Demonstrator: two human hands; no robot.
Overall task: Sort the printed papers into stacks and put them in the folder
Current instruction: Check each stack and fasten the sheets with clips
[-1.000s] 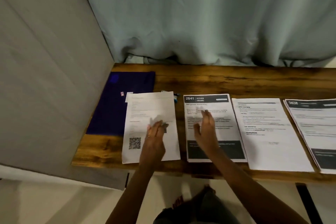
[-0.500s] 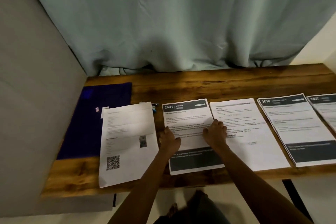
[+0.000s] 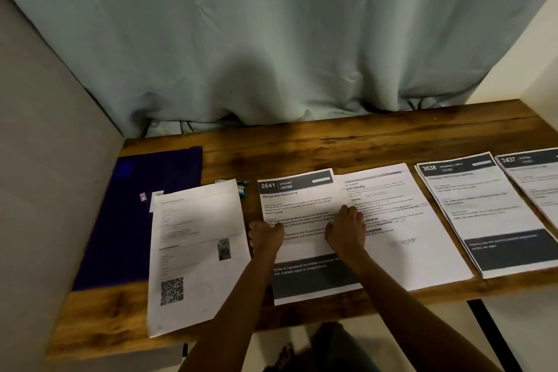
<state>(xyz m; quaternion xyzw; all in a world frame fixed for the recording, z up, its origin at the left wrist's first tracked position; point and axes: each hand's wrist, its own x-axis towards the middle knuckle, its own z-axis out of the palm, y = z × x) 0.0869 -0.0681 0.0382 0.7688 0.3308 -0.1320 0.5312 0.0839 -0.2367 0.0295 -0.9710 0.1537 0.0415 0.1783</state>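
Once off QR sheet point(image 3: 193, 263), left hand point(image 3: 265, 236), right hand point(image 3: 346, 230) grip 2641 sheet point(image 3: 299, 205).

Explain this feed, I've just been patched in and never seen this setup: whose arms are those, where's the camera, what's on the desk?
There is no machine here: a person works with bare hands, and the one camera sits on their head, looking forward and down. So the forearms entering from the bottom edge are the wearer's own. On the wooden table printed papers lie in a row: a QR-code sheet at the left, the 2641 paper headed Refrigerator Restocking, a plain text sheet, the 3638 paper, and the 2437 paper cut off by the right edge. A purple folder lies flat at far left, partly under the QR-code sheet. The left hand and right hand curl their fingers at the left and right edges of the 2641 paper, apparently gripping it.
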